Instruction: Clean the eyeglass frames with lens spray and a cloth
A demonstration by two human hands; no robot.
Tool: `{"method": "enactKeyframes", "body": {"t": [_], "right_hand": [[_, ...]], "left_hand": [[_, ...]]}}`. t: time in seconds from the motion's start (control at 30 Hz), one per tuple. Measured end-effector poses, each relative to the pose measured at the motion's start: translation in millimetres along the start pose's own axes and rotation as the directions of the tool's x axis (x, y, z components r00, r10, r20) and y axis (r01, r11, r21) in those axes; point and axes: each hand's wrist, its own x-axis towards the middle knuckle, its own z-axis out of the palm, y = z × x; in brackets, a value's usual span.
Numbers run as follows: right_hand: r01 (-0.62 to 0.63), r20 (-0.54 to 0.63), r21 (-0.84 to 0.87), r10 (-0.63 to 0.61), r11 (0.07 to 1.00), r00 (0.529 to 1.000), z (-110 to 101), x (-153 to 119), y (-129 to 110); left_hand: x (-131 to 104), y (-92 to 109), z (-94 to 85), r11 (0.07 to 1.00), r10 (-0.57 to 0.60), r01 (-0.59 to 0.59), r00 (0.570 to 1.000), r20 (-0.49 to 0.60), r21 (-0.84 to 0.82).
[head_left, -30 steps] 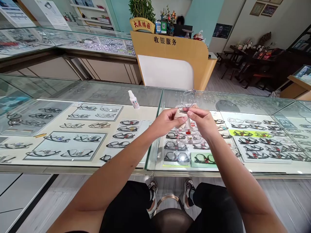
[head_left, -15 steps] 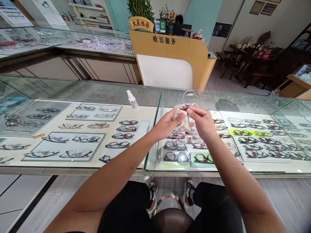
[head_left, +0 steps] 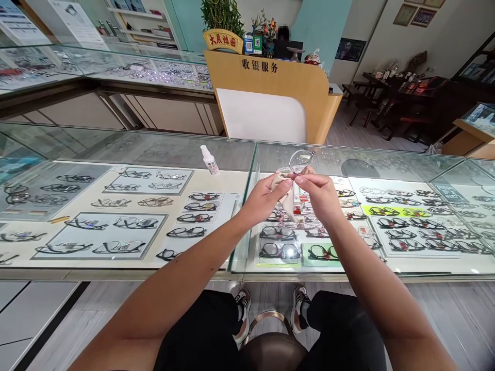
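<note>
Glasses: above glass showcase, pinched in right hand; cloth pinched in left hand, at the frame. Done: both in hand. Spray bottle on showcase. Remaining: can't tell.

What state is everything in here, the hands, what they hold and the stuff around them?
Left hand: closed on the cloth
Right hand: pinching the held glasses
Held glasses: raised, one lens showing beyond the fingers
Cloth: bunched at the top, hanging loosely
Spray bottle: upright, white top on
Displayed glasses: laid out in rows
Stool: unoccupied
</note>
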Motion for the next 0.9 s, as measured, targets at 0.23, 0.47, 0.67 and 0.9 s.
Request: {"method": "enactKeyframes", "body": {"t": [0.23,0.47,0.67,0.9], "right_hand": [[-0.04,-0.086,0.044,0.043,0.998,0.995,0,2,3],[-0.09,-0.102,0.065,0.096,0.994,0.99,-4,4,5],[-0.121,-0.031,0.156,0.127,0.98,0.991,1,3,4],[-0.134,-0.003,0.18,0.137,0.975,0.991,7,1,1]], "left_hand": [[3,-5,-2.5,0.99,0.068,-0.072,0.997,0.038,0.119],[5,-5,-5.9,0.996,-0.012,-0.001,0.988,0.154,0.088],[4,-10,-1.1,0.999,-0.043,0.041,0.997,0.06,0.027],[5,-9,1.3,1.0,0.002,-0.002,0.998,-0.058,-0.006]]}}
